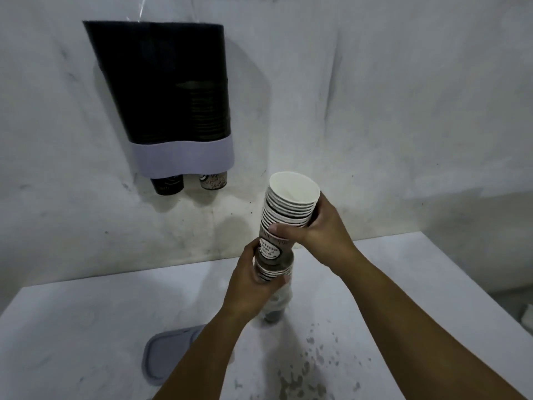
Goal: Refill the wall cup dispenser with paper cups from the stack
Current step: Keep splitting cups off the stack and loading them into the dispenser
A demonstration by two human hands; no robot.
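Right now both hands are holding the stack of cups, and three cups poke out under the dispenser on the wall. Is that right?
Not quite: the head view shows two cups under the dispenser, not three. Both the left hand and right hand do hold the stack.

Wall cup dispenser: smoked black body, lilac base band. Paper cup stack: white insides, black-and-white print. White desk, grey-speckled.

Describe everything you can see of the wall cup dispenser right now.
The wall cup dispenser hangs on the white wall, up and left of both hands. Its tall upper body looks like dark translucent plastic; cup rims show faintly through its right side. A pale lavender band wraps the bottom. Two cup bottoms poke out below: a dark one on the left, a lighter printed one on the right. Neither hand touches it.
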